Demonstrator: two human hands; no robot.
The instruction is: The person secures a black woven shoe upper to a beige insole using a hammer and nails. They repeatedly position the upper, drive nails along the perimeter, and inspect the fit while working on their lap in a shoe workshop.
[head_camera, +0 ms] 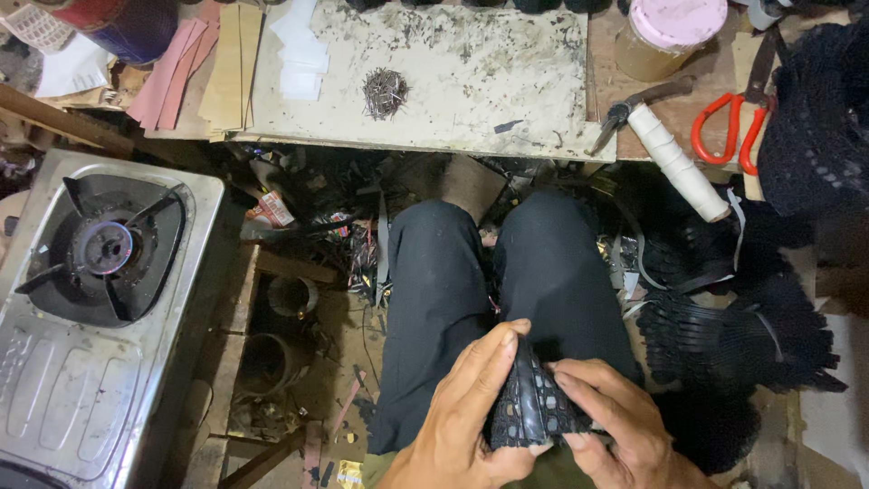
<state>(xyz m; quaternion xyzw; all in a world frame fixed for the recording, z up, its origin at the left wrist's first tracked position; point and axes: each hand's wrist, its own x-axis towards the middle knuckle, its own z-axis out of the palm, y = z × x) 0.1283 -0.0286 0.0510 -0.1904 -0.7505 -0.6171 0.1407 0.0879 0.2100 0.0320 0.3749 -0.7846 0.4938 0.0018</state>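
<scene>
Our left hand (pixel 471 407) has its fingers curled shut round a black woven strap piece (pixel 534 403), thumb pressed along its upper edge; our right hand (pixel 615 426) pinches the same piece from the other side, fingertips closed on its patterned face. The piece sits in our lap, just over our knees in black trousers (pixel 489 272). We judge that we are at the shaping or checking step, and any further handling calls for a firm two-handed grip. Bundles of black straps (pixel 733 335) lie just to the right. Farther off stand a gas stove (pixel 100 299), a pile of small nails (pixel 385 92), white thread (pixel 677 161) and red-handled scissors (pixel 735 127).
</scene>
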